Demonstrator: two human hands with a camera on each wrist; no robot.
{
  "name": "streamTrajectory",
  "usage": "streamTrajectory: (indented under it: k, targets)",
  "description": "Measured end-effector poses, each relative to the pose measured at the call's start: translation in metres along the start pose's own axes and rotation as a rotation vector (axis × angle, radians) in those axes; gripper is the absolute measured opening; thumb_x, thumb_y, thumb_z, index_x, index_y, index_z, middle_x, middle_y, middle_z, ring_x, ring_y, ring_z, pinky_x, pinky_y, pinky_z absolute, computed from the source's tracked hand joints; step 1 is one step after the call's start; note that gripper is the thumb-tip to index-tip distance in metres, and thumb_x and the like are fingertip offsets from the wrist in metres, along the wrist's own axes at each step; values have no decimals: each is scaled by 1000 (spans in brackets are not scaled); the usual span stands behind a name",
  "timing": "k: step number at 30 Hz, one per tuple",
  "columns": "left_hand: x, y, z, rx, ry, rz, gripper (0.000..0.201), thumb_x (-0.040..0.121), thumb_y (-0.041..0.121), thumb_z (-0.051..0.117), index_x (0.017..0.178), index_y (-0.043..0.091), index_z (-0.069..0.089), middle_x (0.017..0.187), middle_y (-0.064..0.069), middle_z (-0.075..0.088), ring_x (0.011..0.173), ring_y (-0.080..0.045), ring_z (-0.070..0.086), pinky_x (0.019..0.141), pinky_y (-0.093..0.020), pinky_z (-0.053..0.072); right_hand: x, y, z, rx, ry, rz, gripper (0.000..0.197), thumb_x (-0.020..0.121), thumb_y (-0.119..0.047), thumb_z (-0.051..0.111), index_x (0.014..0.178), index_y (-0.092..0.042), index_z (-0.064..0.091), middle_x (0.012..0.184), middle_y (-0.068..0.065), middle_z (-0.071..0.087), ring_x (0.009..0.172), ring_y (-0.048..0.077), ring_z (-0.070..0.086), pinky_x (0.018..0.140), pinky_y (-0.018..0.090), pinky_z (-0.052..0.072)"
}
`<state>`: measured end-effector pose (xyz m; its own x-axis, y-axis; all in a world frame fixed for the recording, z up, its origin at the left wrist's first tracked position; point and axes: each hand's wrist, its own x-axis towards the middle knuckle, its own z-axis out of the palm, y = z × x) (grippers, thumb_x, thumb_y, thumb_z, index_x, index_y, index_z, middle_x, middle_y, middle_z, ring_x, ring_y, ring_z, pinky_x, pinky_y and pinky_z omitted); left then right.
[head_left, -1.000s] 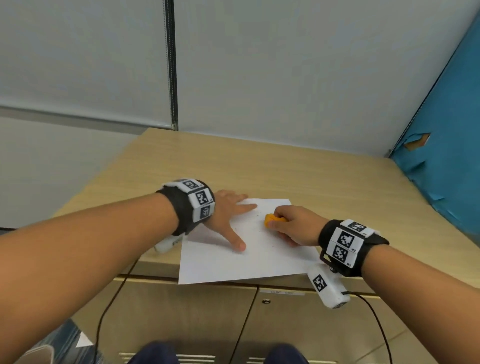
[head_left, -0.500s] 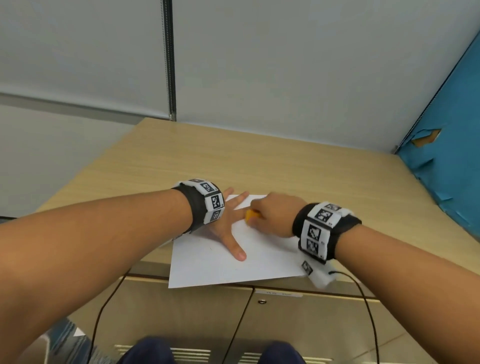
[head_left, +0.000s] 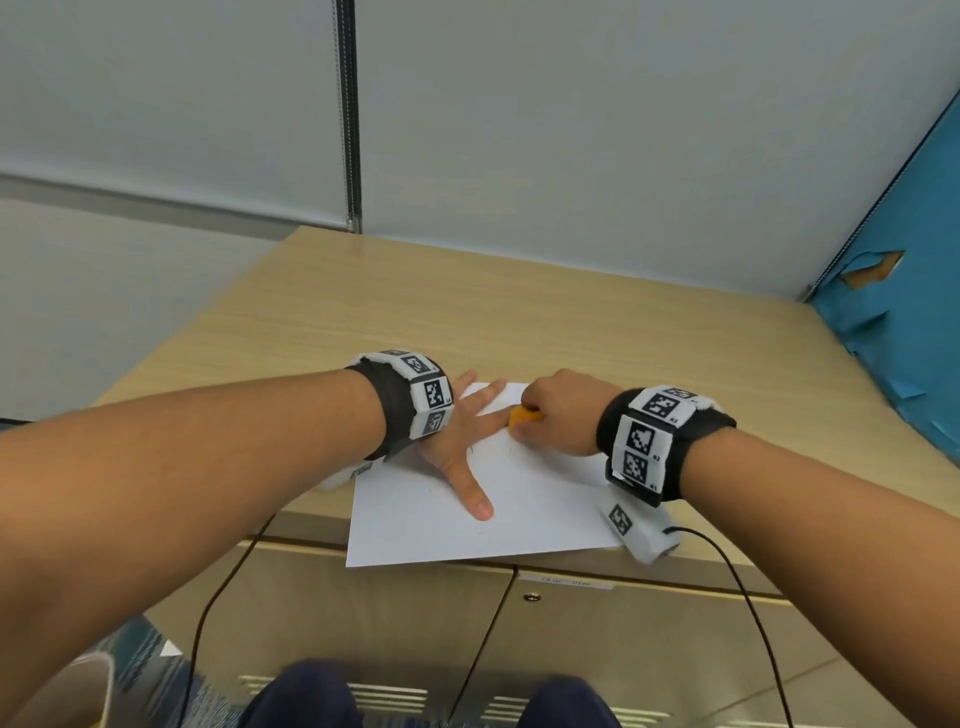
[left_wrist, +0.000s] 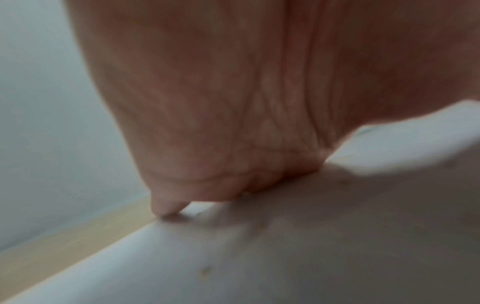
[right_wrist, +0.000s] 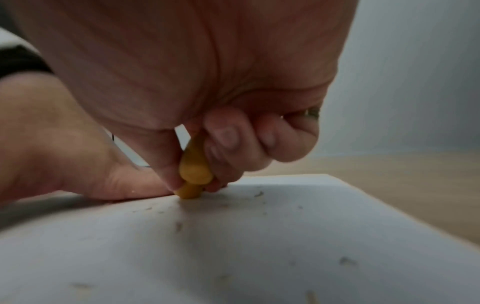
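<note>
Orange eraser (head_left: 524, 417) is pinched between thumb and curled fingers of the right grip (head_left: 561, 415), its lower end pressed onto the white sheet (head_left: 519, 499) near the far edge. The left grip (head_left: 462, 431) is released and flat, fingers spread on the sheet to pin it to the bench (head_left: 519, 322). Its index finger lies just beside the eraser. The near edge of the sheet overhangs the bench front.

Progress, as judged: rubbing looks well under way. The right wrist view shows eraser crumbs (right_wrist: 346, 261) scattered across the paper. No clear pencil line is visible around the eraser. Faint specks sit near the left thumb, and I cannot tell whether they are marks or crumbs. Likely left to do: finish the patch under the eraser, then clear the crumbs.
</note>
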<state>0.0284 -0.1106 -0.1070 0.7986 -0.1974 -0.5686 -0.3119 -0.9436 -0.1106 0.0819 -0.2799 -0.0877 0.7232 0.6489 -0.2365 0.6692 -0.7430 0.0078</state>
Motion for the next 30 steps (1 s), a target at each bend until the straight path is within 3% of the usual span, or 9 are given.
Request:
streamTrajectory:
  k: [4, 9, 12, 15, 17, 21, 25, 30]
  targets:
    - [-12, 2, 7, -23, -24, 44, 124, 75, 84, 51, 151, 27, -29, 158, 1, -37, 147, -28, -28, 116, -62, -8, 0, -2, 4, 16, 22, 12, 37, 99, -42, 43, 69, -19, 48, 75, 1, 55, 66, 22, 53, 63, 33, 44]
    - [-22, -1, 10, -73, 10, 61, 127, 73, 81, 59, 151, 29, -28, 159, 7, -34, 148, -22, -27, 117, -63, -7, -5, -8, 5, 39, 41, 23, 37, 97, -41, 46, 70, -16, 52, 74, 2, 57, 64, 21, 54, 59, 32, 42]
    - [-23, 5, 7, -68, 35, 59, 124, 75, 74, 64, 153, 28, -22, 160, 2, -32, 148, -27, -27, 116, -50, -12, -11, -28, 8, 160, 10, -18, 34, 97, -37, 51, 69, -18, 50, 70, 0, 54, 60, 14, 49, 54, 29, 33]
    - [-27, 8, 5, -74, 47, 81, 117, 80, 67, 64, 155, 28, -17, 160, -3, -33, 147, -29, -27, 111, -39, -16, -19, -45, 15, 154, -38, -117, 33, 98, -37, 51, 69, -22, 49, 71, 1, 57, 62, 14, 50, 57, 29, 34]
    - [-25, 7, 4, -76, 47, 68, 121, 79, 68, 65, 154, 27, -19, 160, -3, -32, 148, -29, -26, 114, -43, -13, -16, -37, 11, 129, -63, -102, 32, 97, -42, 51, 71, -24, 52, 74, 0, 58, 65, 16, 53, 59, 31, 37]
    - [-17, 2, 9, -23, 28, 18, 130, 71, 82, 60, 154, 24, -23, 161, 1, -32, 149, -29, -25, 117, -55, -7, -3, -21, -3, 8, 38, 42, 36, 97, -43, 45, 72, -19, 52, 78, 3, 58, 74, 25, 60, 61, 32, 42]
    - [-11, -3, 11, -22, -9, -3, 130, 64, 88, 58, 153, 35, -20, 157, 4, -38, 147, -29, -29, 115, -61, -8, -20, -50, 8, 19, -55, -152, 26, 98, -39, 48, 86, -18, 57, 74, -2, 58, 69, 16, 56, 62, 31, 43]
    - [-15, 0, 7, -27, -10, 3, 129, 67, 85, 59, 152, 34, -24, 159, 3, -35, 148, -31, -27, 114, -64, -4, -6, -27, -7, -77, 14, -28, 31, 95, -44, 47, 87, -19, 63, 81, 1, 61, 79, 24, 63, 62, 33, 47]
